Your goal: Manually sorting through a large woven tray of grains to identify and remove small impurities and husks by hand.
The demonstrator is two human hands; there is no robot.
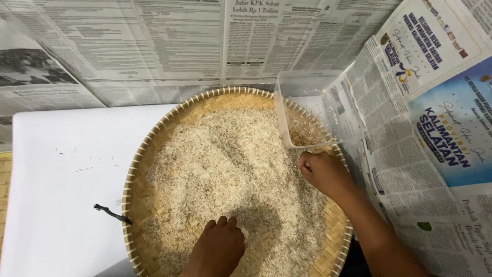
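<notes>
Left hand (218, 246) is laid flat, fingers together, on rice (230, 169) in woven tray (148, 205); right hand (320, 172) is fisted, its contents hidden, beside clear container (307, 113).

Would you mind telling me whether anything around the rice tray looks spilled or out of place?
Yes: a few stray grains lie scattered on the white surface left of the woven tray, outside its rim. A small dark twig-like scrap also sits by the tray's left edge. The clear plastic container rests tilted on the rim.

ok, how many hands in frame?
2. Left hand at the bottom, resting on rice in the round woven bamboo tray; right hand by the clear plastic container.
</notes>
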